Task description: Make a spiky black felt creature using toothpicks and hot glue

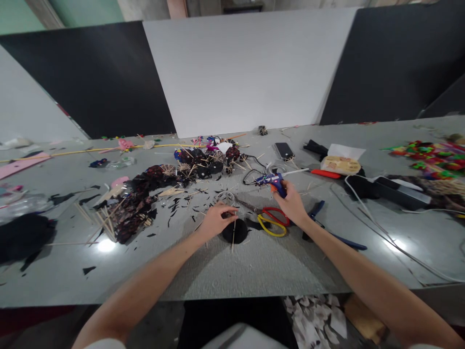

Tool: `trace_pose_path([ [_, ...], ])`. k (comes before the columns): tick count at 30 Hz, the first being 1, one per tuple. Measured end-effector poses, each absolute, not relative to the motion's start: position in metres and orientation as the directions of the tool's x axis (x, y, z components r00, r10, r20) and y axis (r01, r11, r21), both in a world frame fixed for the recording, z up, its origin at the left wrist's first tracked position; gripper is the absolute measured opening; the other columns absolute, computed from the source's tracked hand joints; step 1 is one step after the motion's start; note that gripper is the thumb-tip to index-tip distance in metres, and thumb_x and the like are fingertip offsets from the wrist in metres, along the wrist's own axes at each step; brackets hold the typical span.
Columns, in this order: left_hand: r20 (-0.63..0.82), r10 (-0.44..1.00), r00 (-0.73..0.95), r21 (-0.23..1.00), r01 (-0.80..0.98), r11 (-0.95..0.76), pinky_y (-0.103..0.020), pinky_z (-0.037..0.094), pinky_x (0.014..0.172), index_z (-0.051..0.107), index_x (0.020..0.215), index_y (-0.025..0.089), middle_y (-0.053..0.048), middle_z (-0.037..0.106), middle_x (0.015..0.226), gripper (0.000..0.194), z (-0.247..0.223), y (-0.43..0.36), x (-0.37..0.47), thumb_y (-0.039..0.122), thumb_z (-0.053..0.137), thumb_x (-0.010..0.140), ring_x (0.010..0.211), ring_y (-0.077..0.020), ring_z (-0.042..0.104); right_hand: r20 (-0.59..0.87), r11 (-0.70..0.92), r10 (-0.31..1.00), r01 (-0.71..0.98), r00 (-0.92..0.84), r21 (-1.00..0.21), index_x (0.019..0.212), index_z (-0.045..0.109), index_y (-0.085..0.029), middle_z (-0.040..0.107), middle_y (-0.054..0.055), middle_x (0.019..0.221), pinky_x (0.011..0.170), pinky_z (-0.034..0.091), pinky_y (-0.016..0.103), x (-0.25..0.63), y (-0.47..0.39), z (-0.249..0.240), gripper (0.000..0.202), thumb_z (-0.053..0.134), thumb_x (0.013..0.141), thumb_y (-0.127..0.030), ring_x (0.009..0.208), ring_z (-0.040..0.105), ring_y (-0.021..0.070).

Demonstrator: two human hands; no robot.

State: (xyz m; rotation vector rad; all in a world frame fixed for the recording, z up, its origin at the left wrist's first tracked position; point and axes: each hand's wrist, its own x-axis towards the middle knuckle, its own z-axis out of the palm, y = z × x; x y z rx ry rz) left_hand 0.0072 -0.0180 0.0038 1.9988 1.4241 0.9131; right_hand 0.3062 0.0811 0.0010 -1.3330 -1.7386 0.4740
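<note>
A grey surface point(203, 271), strewn with scraps, spans the view. Two bare hands work midway along it, in from the near edge. The right hand point(290, 203) has its fingers wrapped around the handle of a blue glue gun point(276, 183); a small pale label on its body is too small to read. The left hand point(215, 220) curls thumb and fingers nearly together at a pale stick's upper end; whether they grip it cannot be told. Red-and-yellow-handled scissors point(262, 212) lie between the hands. Beneath the left fingers, toward the near edge, sits a round, matte black disc point(240, 235), crossed by the thin stick point(233, 246).
</note>
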Motion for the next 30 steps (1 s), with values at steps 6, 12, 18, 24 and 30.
trace_pose_path([
  [6,0.301,0.924,0.237,0.647,0.660,-0.381,-0.040,0.048,0.099,0.080,0.110,0.028,-0.005,0.072,0.105,0.020,0.0041,-0.0159,0.0075,0.034,0.076,0.092,0.107,-0.0249,0.062,0.404,0.359,0.913,0.590,-0.059,-0.723,0.121,0.057,-0.020,0.072,0.014,0.117,0.097,0.051,0.051,0.3076,0.0821,-0.0008,0.040,0.062,0.086,-0.039,0.106,0.067,0.0323],
  [12,0.299,0.923,0.244,0.651,0.655,-0.384,-0.041,0.047,0.099,0.081,0.109,0.027,-0.006,0.070,0.103,0.017,-0.0002,-0.0136,0.0078,0.029,0.072,0.094,0.106,-0.0245,0.060,0.411,0.371,0.909,0.578,-0.067,-0.726,0.120,0.057,-0.020,0.072,0.014,0.115,0.096,0.052,0.050,0.3067,0.0812,0.0004,0.039,0.061,0.086,-0.038,0.106,0.068,0.0322],
  [18,0.288,0.928,0.237,0.650,0.663,-0.371,-0.042,0.047,0.100,0.081,0.110,0.027,-0.006,0.070,0.102,0.019,-0.0015,-0.0112,0.0090,0.029,0.067,0.098,0.105,-0.0245,0.060,0.412,0.375,0.909,0.565,-0.067,-0.735,0.120,0.057,-0.021,0.073,0.013,0.115,0.095,0.052,0.049,0.3050,0.0792,0.0025,0.037,0.062,0.086,-0.037,0.106,0.068,0.0322],
  [24,0.253,0.929,0.270,0.623,0.689,-0.370,-0.044,0.047,0.103,0.080,0.115,0.028,-0.007,0.069,0.106,0.025,-0.0023,-0.0117,0.0093,0.027,0.060,0.100,0.109,-0.0257,0.056,0.417,0.375,0.907,0.579,-0.067,-0.724,0.120,0.057,-0.022,0.072,0.013,0.116,0.096,0.053,0.051,0.3061,0.0815,-0.0007,0.038,0.061,0.086,-0.037,0.107,0.068,0.0325],
  [30,0.259,0.921,0.290,0.606,0.694,-0.389,-0.042,0.046,0.104,0.080,0.117,0.029,-0.007,0.069,0.106,0.026,-0.0027,-0.0136,0.0092,0.030,0.059,0.101,0.109,-0.0258,0.056,0.420,0.376,0.905,0.585,-0.067,-0.718,0.122,0.057,-0.021,0.072,0.013,0.115,0.096,0.053,0.052,0.3069,0.0825,-0.0022,0.040,0.061,0.087,-0.039,0.106,0.068,0.0333],
])
